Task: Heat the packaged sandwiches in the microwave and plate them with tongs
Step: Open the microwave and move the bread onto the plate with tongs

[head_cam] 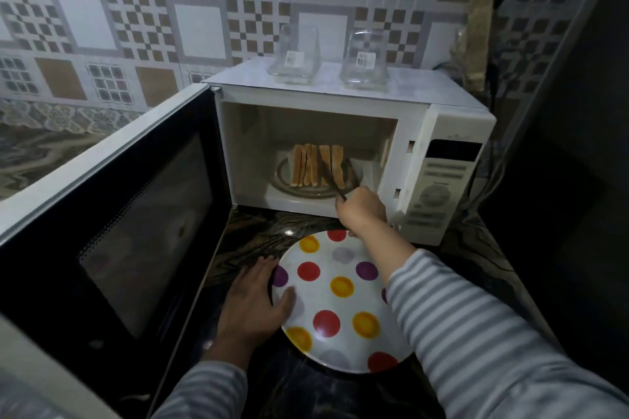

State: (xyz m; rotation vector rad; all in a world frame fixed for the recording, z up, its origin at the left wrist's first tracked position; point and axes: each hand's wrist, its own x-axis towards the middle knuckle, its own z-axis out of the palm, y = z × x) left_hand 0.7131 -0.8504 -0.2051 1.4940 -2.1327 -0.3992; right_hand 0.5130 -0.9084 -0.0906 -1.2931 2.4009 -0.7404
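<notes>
Sandwiches [317,165] stand on edge in a row on the glass turntable [292,182] inside the white microwave [413,133], whose dark door [112,224] is swung wide open to my left. From where I watch, my right hand [361,211] is closed around the handle end of a pair of dark tongs [337,177], reaching in through the opening; the two arms of the tongs sit either side of the rightmost slice, though I cannot tell if they actually pinch it. My left hand [255,306] lies on the near-left rim of a white plate [326,303] with red, yellow and purple dots, thumb over the top face, fingers beside the edge. The plate rests on the dark patterned counter [258,231] just in front of the microwave. Two clear plastic packages [296,54] stand on top of the microwave. Both sleeves [476,333] are grey-striped.
</notes>
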